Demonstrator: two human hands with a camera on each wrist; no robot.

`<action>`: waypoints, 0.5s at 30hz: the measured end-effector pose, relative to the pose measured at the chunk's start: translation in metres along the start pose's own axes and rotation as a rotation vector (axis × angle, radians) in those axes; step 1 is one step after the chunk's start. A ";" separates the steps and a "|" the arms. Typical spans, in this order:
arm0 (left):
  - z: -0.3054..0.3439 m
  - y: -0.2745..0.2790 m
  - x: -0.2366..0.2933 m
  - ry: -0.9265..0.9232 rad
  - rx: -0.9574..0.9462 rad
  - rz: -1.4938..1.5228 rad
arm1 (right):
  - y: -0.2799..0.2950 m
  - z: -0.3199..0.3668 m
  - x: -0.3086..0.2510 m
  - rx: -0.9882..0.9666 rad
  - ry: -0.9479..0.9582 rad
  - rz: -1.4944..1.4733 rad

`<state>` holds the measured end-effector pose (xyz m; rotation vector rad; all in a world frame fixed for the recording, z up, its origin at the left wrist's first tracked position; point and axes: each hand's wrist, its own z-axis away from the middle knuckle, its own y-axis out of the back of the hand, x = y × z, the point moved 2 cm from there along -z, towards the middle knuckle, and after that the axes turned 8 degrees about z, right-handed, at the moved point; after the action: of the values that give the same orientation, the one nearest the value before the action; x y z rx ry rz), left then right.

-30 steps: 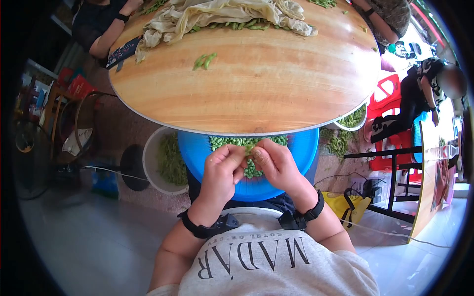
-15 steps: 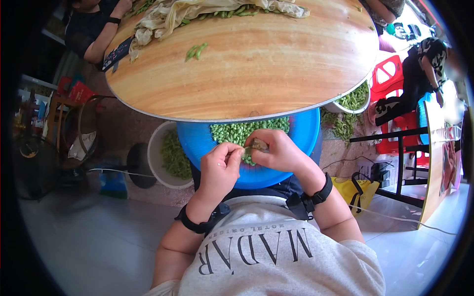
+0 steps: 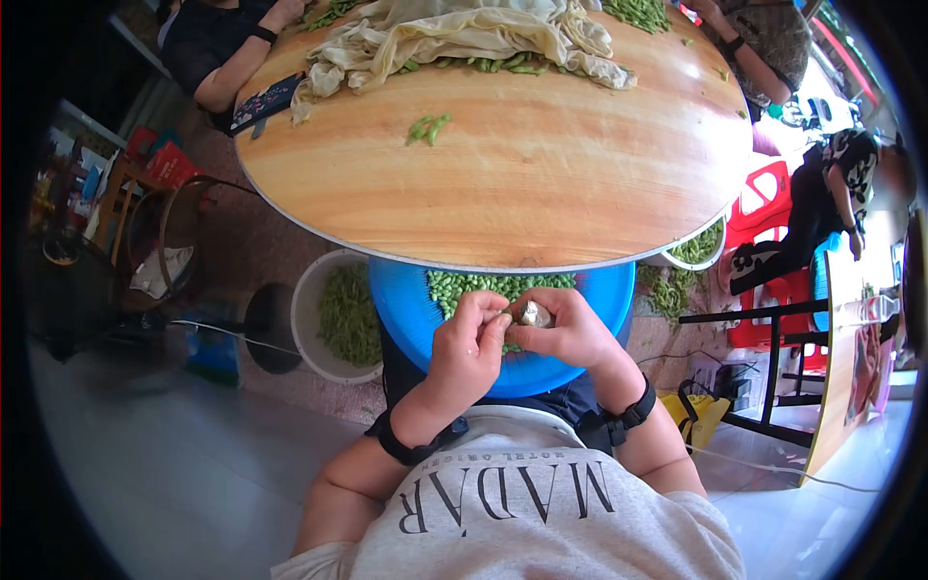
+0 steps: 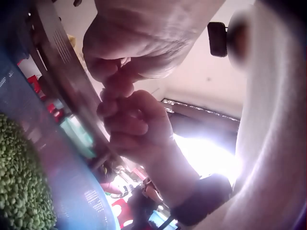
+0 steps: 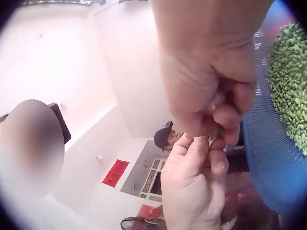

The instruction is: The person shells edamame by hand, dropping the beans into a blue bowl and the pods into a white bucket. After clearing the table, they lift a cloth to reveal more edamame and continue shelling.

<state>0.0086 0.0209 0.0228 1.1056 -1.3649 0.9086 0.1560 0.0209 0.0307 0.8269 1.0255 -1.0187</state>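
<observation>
My left hand and right hand meet fingertip to fingertip over a blue plastic basket. Between them the fingers pinch a green bean pod, mostly hidden by the fingers. A shiny, silvery-brown patch shows at the curled fingers of the right hand; what it is I cannot tell. Shelled green beans lie in the basket below, also seen as a heap of beans in the right wrist view.
A round wooden table rises just ahead, bearing a crumpled cloth and a few loose pods. A white bucket of pods stands left; another bucket is at right. People sit across the table.
Both hands stay together over the basket while their fingers shift on the pod. The right hand has turned, so the silvery patch faces up more. The head view has tilted slightly.
</observation>
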 end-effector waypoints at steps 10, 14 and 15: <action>0.010 0.104 -0.012 0.052 0.270 -0.339 | 0.014 -0.016 -0.053 -0.075 0.381 0.766; 0.021 0.175 -0.030 0.330 0.160 -1.015 | 0.041 -0.085 -0.093 0.247 0.554 0.885; 0.023 0.183 -0.033 0.299 0.170 -1.080 | 0.045 -0.111 -0.101 0.296 0.559 0.907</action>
<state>-0.1751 0.0521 0.0009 1.5096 -0.3085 0.3453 0.1498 0.1637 0.0947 1.6810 0.8005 -0.1435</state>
